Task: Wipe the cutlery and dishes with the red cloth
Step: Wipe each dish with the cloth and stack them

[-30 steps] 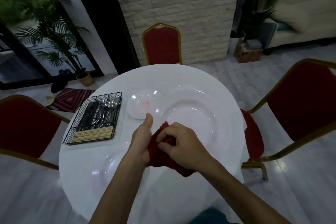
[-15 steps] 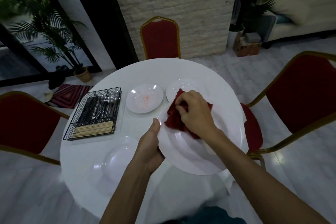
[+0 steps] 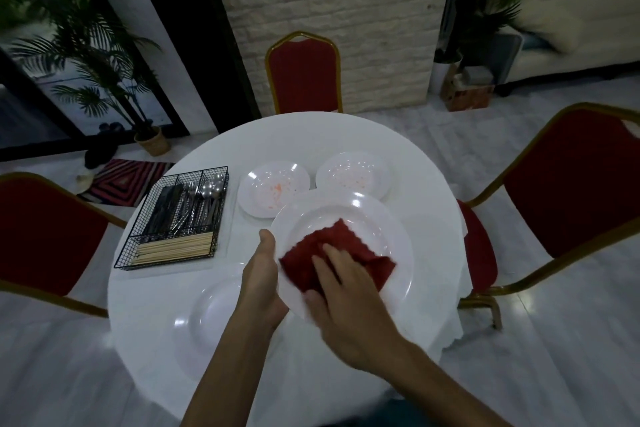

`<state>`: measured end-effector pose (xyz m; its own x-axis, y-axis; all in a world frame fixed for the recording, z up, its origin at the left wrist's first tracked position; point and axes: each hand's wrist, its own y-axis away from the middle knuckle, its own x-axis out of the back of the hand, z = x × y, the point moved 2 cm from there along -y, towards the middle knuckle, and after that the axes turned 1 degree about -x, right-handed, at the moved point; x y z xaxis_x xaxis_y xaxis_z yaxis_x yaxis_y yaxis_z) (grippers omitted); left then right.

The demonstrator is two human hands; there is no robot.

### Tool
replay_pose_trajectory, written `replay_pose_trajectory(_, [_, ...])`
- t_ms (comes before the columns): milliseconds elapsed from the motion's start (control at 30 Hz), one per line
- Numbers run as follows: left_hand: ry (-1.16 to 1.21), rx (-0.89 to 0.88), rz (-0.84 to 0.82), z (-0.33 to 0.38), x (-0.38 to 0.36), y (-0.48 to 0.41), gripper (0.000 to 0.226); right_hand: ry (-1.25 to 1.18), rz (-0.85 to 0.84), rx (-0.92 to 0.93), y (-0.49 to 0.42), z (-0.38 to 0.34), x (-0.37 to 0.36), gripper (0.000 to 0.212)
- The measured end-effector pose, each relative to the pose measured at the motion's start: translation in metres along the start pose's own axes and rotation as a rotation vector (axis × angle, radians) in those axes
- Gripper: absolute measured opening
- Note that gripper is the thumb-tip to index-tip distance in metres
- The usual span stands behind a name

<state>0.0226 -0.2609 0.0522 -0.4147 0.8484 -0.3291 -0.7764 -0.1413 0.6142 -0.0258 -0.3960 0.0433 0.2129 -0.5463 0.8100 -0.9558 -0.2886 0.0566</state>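
Observation:
My left hand (image 3: 261, 276) grips the left rim of a large white plate (image 3: 377, 222), holding it tilted above the table. With fingers spread flat, my right hand (image 3: 341, 291) presses the red cloth (image 3: 341, 246) onto the plate's near left part. Two small white plates lie behind it: one (image 3: 273, 189) with orange stains, another (image 3: 353, 175) with fainter specks. Another large white plate (image 3: 207, 319) lies on the table under my left forearm. A black wire caddy (image 3: 175, 218) at the left holds knives, forks, spoons and chopsticks.
The round white table (image 3: 277, 135) has red chairs with gold frames at the far side (image 3: 304, 73), the left (image 3: 45, 236) and the right (image 3: 571, 184). A potted palm (image 3: 104, 55) and a striped mat (image 3: 128, 177) are on the floor at the left.
My right hand has slid the red cloth from the plate's far edge down to its near left part, and the cloth has spread flatter. The second small plate now shows fully.

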Motion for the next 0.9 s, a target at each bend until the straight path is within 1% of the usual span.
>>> replay_pose_trajectory(100, [-0.145, -0.085, -0.019, 0.002, -0.009, 0.002, 0.06, -0.188, 0.071, 0.048, -0.008, -0.025, 0.0, 0.058])
replay_pose_trajectory(167, [-0.2, -0.139, -0.008, 0.012, -0.008, 0.0, 0.061, -0.297, 0.062, 0.076, -0.009, -0.028, 0.006, 0.053])
replay_pose_trajectory(200, [-0.201, -0.166, 0.013, 0.019, -0.004, -0.003, 0.061, -0.291, 0.039, 0.119, -0.006, -0.026, 0.008, 0.049])
replay_pose_trajectory(300, [-0.194, -0.231, 0.06, 0.035, 0.009, -0.009, 0.055, -0.121, -0.043, 0.275, 0.009, -0.007, 0.016, 0.043])
replay_pose_trajectory(367, [-0.2, -0.267, 0.068, 0.042, 0.013, -0.007, 0.048, -0.062, -0.079, 0.269, 0.008, 0.01, 0.029, 0.043])
replay_pose_trajectory(400, [-0.193, -0.28, 0.061, 0.044, 0.013, -0.005, 0.046, -0.032, -0.05, 0.259, 0.004, 0.019, 0.036, 0.042])
replay_pose_trajectory(500, [-0.225, -0.315, 0.059, 0.049, 0.014, -0.003, 0.042, 0.129, 0.134, 0.232, -0.012, 0.045, 0.056, 0.035])
replay_pose_trajectory(600, [-0.266, -0.359, 0.069, 0.06, 0.009, 0.004, 0.043, 0.253, 0.29, 0.24, -0.014, 0.051, 0.053, 0.029])
replay_pose_trajectory(667, [-0.289, -0.404, 0.085, 0.067, 0.003, 0.007, 0.042, 0.253, 0.31, 0.25, -0.009, 0.042, 0.039, 0.029])
replay_pose_trajectory(733, [-0.288, -0.433, 0.102, 0.069, -0.003, 0.007, 0.04, 0.164, 0.265, 0.282, -0.001, 0.025, 0.02, 0.031])
replay_pose_trajectory(833, [-0.308, -0.453, 0.132, 0.066, -0.006, 0.005, 0.051, 0.037, 0.194, 0.323, 0.009, 0.002, 0.003, 0.039])
replay_pose_trajectory(900, [-0.311, -0.449, 0.134, 0.066, -0.009, 0.005, 0.061, 0.062, 0.158, 0.37, 0.008, 0.002, 0.007, 0.043])
